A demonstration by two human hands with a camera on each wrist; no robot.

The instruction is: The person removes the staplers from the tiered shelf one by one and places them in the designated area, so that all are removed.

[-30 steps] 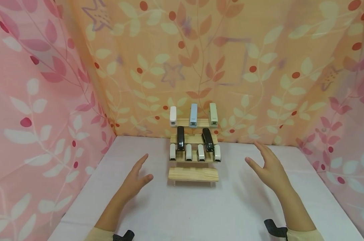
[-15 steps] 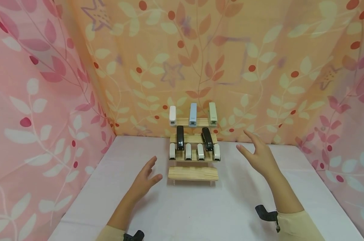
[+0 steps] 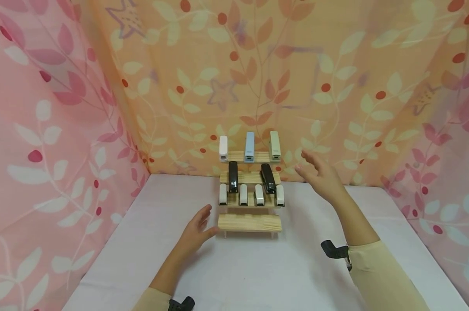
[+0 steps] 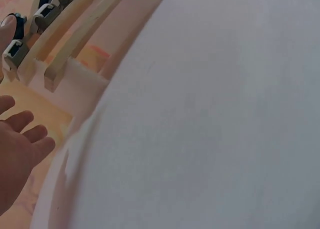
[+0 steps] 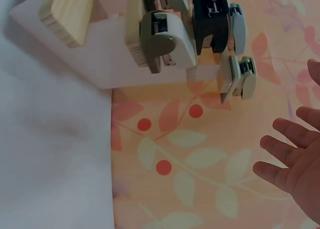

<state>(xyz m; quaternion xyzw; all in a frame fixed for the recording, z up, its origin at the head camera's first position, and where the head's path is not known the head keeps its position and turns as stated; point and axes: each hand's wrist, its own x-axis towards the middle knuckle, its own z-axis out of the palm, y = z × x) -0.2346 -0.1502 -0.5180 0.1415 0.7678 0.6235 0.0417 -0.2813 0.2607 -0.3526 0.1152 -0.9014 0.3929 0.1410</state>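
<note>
A stepped wooden rack (image 3: 250, 222) bears rows of staplers. Along its top step stand a white stapler (image 3: 223, 149), a blue stapler (image 3: 249, 147) and a green stapler (image 3: 275, 147). Below them lie two black staplers, one at left (image 3: 233, 177) and one tilted at right (image 3: 268, 178). Several small white staplers (image 3: 243, 195) line the step beneath. My left hand (image 3: 195, 231), holding nothing, has its thumb close to the left end of the lowest step; contact cannot be told. To the right of the top step, my right hand (image 3: 321, 177) hovers with fingers extended, apart from the green stapler.
The rack stands on a white-covered table (image 3: 250, 272), near its back edge. An orange patterned cloth (image 3: 203, 65) hangs behind, with pink patterned cloths (image 3: 44, 151) at the sides. Black wrist mounts (image 3: 335, 250) sit at both sleeves.
Both hands have moved inward toward the rack. The left came right to the lowest step's end; the right rose and went left toward the top step. The staplers have stayed in place.
</note>
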